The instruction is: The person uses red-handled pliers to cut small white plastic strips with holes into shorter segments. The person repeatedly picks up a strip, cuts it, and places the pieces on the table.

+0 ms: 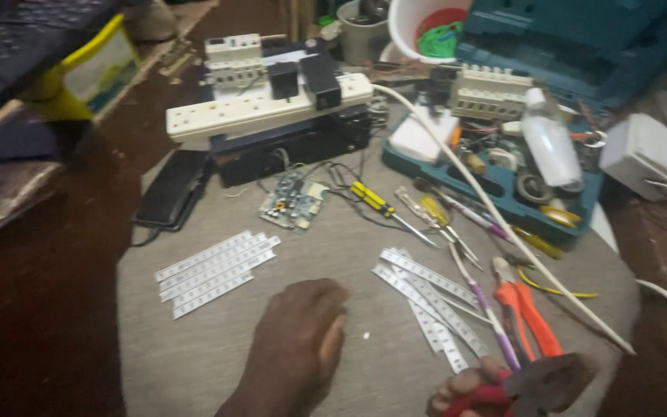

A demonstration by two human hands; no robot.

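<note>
Left hand [299, 344]: near centre, resting palm-down on the grey desk [194, 363], fingers loosely together, holding nothing; nearest item is the left bundle of white LED strips.
Right hand [468, 390]: near right edge, partly out of view, closed round the red handles of a pair of pliers [538, 386]; dark pliers head points right.
White LED strips, left bundle [216, 262]: laid side by side, flat, left of centre.
White LED strips, right bundle [430, 301]: fanned and overlapping, just beside the right hand.
Orange-handled cutters [530, 313]: flat, right of the fanned strips.
Green circuit board [295, 202]: centre, beyond the strips.
Yellow-and-black screwdriver [384, 207]: right of the board.
White power strip [268, 108]: far centre, 2 black plugs seated, atop a black box.
Teal tool case [503, 197]: far right, full of small parts; clear bottle lying inside.
White cable [496, 224]: runs diagonally from power strip to near right
</note>
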